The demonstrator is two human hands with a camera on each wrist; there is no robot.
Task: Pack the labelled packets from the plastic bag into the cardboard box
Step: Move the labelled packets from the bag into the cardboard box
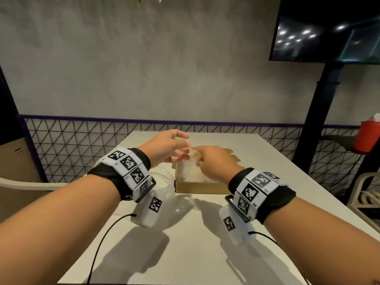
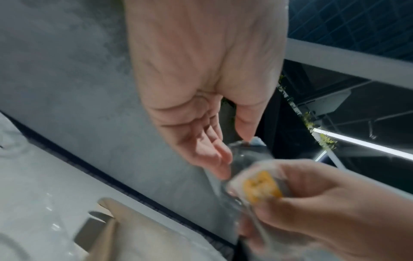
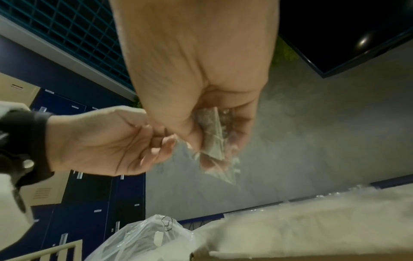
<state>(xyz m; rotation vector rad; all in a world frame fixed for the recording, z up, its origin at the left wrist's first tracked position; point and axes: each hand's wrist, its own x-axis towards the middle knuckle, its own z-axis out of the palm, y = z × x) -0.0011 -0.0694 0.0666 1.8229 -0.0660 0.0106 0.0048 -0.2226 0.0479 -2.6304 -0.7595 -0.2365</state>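
Head view: at the centre of the frame both hands meet above the shallow brown cardboard box [image 1: 197,187], which sits open on the pale grey counter [image 1: 257,161]. The right hand [image 1: 216,161] pinches a small clear plastic packet with a yellow label [image 1: 195,154] just over the box's far edge. The left hand [image 1: 166,148] hovers beside it, fingers loosely spread and near the packet; contact cannot be told. White packets already lie inside the box. The crumpled clear plastic bag [image 1: 164,182] lies touching the box's left wall. Bare counter stretches to the right of the box and along the lower part of the frame.

Left wrist view: the left hand [image 2: 201,88] fills the upper centre, fingers relaxed, their tips at the packet's [image 2: 259,187] clear edge. The right hand [image 2: 324,211], lower right, grips the packet by its yellow part. The box flap [image 2: 134,234] shows at lower left.

Right wrist view: the right hand [image 3: 196,79] closes round the packet [image 3: 212,139] at centre; the plastic bag [image 3: 143,238] sits at the bottom.
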